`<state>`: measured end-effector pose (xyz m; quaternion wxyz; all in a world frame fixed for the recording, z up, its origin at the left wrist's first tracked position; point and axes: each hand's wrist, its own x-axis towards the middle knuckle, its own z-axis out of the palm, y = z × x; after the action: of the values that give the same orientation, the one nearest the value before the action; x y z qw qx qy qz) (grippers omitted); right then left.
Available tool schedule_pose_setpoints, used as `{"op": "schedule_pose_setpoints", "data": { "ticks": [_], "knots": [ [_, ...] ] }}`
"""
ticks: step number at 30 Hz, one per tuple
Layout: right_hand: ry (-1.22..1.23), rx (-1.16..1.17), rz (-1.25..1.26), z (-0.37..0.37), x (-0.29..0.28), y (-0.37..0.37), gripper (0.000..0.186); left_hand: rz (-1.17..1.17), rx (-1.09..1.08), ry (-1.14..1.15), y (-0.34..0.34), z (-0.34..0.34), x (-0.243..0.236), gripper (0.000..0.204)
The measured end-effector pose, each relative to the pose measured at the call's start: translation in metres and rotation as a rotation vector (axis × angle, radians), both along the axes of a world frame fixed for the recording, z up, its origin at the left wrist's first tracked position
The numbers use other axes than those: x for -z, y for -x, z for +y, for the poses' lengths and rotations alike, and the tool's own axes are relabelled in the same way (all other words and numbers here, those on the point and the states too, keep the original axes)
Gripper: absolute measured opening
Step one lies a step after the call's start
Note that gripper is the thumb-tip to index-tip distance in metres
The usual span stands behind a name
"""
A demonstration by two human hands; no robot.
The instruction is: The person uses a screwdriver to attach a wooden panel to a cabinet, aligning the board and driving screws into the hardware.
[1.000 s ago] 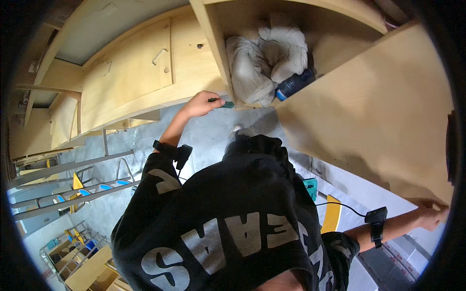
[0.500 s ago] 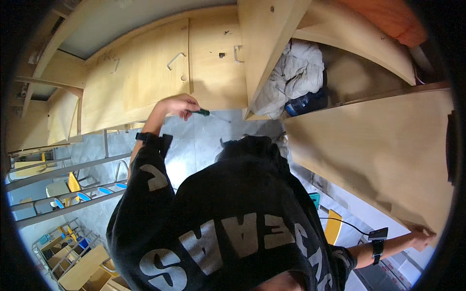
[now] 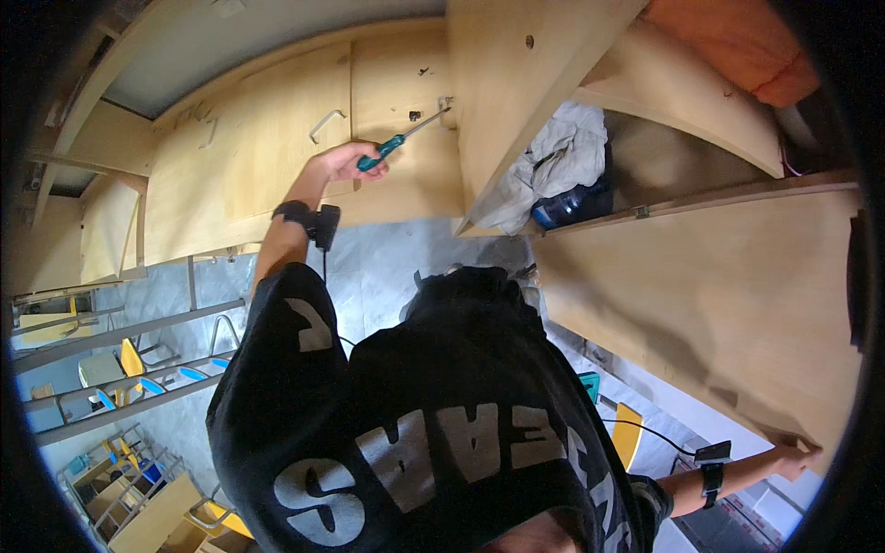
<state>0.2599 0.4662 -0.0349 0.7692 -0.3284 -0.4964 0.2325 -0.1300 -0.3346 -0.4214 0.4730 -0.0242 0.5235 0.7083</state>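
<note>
My left hand (image 3: 355,162) is closed around the green handle of a screwdriver (image 3: 380,155). The shaft slants up to the right, its tip close to the edge of an upright wooden panel (image 3: 502,101) and a small metal handle (image 3: 445,108) on the cabinet front. Whether the tip touches anything, I cannot tell. Over at the far right, my right hand (image 3: 795,456) grips the lower edge of a wide wooden door (image 3: 701,286), its fingers partly hidden by the wood.
Grey cloth (image 3: 567,152) and a dark blue bottle-like thing (image 3: 573,205) fill part of the open cabinet. Orange fabric (image 3: 737,51) lies above. A small dark fitting (image 3: 415,116) sits on the cabinet front (image 3: 258,147). Metal bed rails (image 3: 129,338) and yellow chairs (image 3: 132,358) stand left.
My left hand has risen with the screwdriver, which has swung from pointing slightly down to pointing up toward the panel's edge. My right hand still holds the door edge.
</note>
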Motion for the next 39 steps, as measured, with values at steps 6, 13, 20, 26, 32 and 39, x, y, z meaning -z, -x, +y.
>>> {"op": "schedule_pose_setpoints", "data": {
  "ticks": [6,13,20,26,32,39],
  "knots": [
    [0.036,0.05,-0.209,-0.002,-0.008,-0.011,0.044,0.056,-0.075,-0.094,0.033,0.086,0.009,0.011],
    [0.087,-0.023,-0.365,0.024,-0.018,-0.036,0.059,0.252,-0.579,0.406,0.113,0.136,0.059,0.006],
    [-0.072,0.121,-0.459,0.034,-0.029,-0.056,0.07,0.609,-0.551,1.146,0.149,0.154,0.098,0.033],
    [-0.145,0.334,-0.584,0.013,-0.026,-0.065,0.072,0.494,-0.499,1.185,0.158,0.154,0.109,0.032],
    [-0.107,0.193,-0.609,-0.027,-0.024,-0.055,0.072,0.538,-0.536,1.232,0.148,0.171,0.09,0.03],
    [-0.185,0.295,-0.68,-0.027,-0.015,-0.05,0.062,0.614,-0.609,1.173,0.152,0.166,0.111,0.034]
  ]
}}
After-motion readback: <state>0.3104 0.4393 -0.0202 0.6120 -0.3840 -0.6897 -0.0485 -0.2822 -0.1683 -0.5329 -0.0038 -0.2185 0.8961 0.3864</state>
